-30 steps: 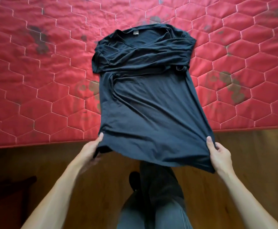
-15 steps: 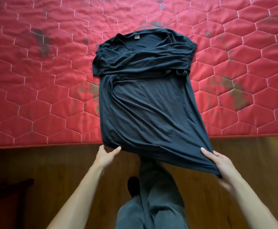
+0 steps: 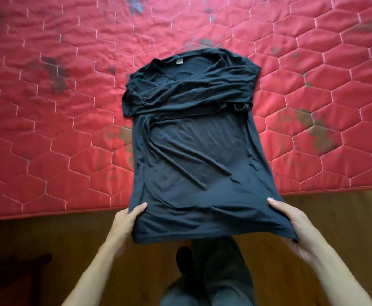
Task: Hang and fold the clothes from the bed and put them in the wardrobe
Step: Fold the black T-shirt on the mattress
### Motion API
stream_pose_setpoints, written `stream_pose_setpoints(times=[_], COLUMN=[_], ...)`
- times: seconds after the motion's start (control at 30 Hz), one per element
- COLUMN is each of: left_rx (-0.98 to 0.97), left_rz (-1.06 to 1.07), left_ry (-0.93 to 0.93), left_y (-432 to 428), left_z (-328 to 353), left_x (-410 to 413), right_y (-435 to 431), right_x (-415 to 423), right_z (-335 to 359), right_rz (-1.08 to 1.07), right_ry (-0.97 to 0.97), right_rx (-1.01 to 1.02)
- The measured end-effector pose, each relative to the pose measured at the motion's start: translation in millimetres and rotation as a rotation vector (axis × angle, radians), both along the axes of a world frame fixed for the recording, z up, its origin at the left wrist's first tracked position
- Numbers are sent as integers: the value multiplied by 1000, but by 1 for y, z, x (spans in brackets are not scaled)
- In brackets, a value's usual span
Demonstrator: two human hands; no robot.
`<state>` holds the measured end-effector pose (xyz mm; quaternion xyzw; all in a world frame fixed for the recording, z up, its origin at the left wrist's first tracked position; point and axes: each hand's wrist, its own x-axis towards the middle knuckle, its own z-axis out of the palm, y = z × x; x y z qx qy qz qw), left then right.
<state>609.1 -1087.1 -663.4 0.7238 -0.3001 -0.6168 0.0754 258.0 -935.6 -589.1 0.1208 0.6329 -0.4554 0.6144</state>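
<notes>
A red mattress (image 3: 48, 140) quilted in hexagons, blotched with dark stains, fills the upper view. Below its edge runs a brown wooden floor (image 3: 48, 235), with a dark furniture piece (image 3: 10, 277) at lower left.

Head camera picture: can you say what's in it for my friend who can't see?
Two bare hands, left hand and right hand, grip the bottom hem of a dark navy soft T-shirt. Its collar end lies on a red hexagon-quilted mattress, sleeves folded across the chest, while the hem hangs over a brown wooden floor.
</notes>
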Motion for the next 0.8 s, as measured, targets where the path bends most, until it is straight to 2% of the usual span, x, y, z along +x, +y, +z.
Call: stream_pose_setpoints(times=[0.13,0.3,0.4,0.5,0.57,0.6,0.63,0.67,0.7,0.73,0.8], left_rx=[12,-62,-122,-169,-159,-176,-240,-348,-470,-527,-496], left_rz=[178,254,297,428,432,330,145,-52,-241,-388,-643], left_ry=[155,258,326,341,280,153,-80,-325,-470,-504,-576], left_y=[-69,-186,-266,-344,-378,-386,-387,-383,-374,-362,-341], left_z=[39,68,65,51,30,13,-5,-20,-32,-43,-67], left_x=[1,-48,-91,-130,-153,-163,-172,-179,-186,-193,-198], right_y=[-39,-138,-229,-316,-359,-374,-383,-384,-380,-370,-344], right_x=[-28,-83,-118,-154,-167,-172,-174,-173,-169,-162,-148], right_z=[30,28,19,-5,-29,-44,-58,-71,-81,-87,-101], right_rz=[-187,-180,-252,-400,-378,-297,-166,-8,129,239,415], right_ry=[1,86,62,-5,55,161,314,486,642,731,798], right_rx=[-87,-84,-152,-233,-176,-90,16,125,222,289,388])
